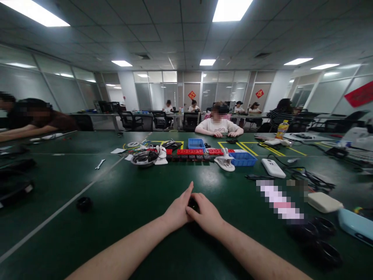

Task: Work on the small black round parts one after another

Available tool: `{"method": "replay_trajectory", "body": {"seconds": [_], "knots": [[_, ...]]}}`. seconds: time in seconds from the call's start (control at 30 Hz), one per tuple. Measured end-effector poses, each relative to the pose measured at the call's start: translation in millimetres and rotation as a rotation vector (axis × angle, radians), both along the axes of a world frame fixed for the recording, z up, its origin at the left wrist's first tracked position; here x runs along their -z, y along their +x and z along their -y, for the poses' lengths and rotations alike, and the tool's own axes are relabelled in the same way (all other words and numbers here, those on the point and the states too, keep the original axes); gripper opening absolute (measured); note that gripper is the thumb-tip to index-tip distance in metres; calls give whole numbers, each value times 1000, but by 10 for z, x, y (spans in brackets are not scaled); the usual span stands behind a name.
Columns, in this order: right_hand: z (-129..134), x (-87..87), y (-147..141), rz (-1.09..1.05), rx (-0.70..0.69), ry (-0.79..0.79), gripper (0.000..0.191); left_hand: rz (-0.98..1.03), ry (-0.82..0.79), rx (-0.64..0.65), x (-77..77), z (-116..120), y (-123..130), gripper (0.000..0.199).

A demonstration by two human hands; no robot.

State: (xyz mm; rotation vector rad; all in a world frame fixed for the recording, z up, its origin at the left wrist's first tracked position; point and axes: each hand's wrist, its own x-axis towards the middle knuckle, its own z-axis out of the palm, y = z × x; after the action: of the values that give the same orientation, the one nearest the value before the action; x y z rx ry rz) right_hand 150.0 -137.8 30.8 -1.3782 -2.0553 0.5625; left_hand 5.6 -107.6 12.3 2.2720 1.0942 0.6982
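Note:
My left hand [178, 207] and my right hand [207, 213] meet low over the green table in front of me. Between them is a small black object [194, 203], mostly covered by fingers and palms, so its kind does not show. The right fingers curl over it, with the thumb across the near side. Against its left side lies the left palm, fingers straight and held together. A black, ring-like round piece [84, 204] lies apart on the left, and similar black round pieces [323, 252] sit close together at the lower right.
A wrench [100, 164] lies left. Across the middle stand a grey bowl of cables [144, 160], red power strips [190, 152] and blue bins [243, 159]. Power banks [273, 168] and cables are on the right. A person [219, 123] sits opposite; others are left and behind.

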Motion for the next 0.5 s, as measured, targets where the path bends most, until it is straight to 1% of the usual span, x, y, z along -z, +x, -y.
{"method": "replay_trajectory", "body": {"seconds": [0.07, 0.1, 0.2, 0.23, 0.33, 0.43, 0.5], "knots": [[-29, -2, -2, 42, -8, 11, 27, -15, 25, -33, -11, -4, 7, 95], [-46, -11, 5, 55, -9, 21, 24, -55, 44, -65, -32, -8, 10, 86], [-103, -29, 32, 49, -16, 67, 20, -235, 86, -135, -101, -49, 8, 44], [-123, -22, 38, 35, -18, 84, 19, -279, 87, -137, -112, -72, 5, 37], [-183, 34, 40, -25, -24, 110, 18, -314, 88, -116, -92, -155, -3, 33], [-232, 90, 45, -98, -64, 111, 20, -271, 82, -100, -19, -227, -17, 35], [-253, 92, 61, -154, -125, 118, 23, -220, 57, -62, 28, -260, -31, 37]]}}
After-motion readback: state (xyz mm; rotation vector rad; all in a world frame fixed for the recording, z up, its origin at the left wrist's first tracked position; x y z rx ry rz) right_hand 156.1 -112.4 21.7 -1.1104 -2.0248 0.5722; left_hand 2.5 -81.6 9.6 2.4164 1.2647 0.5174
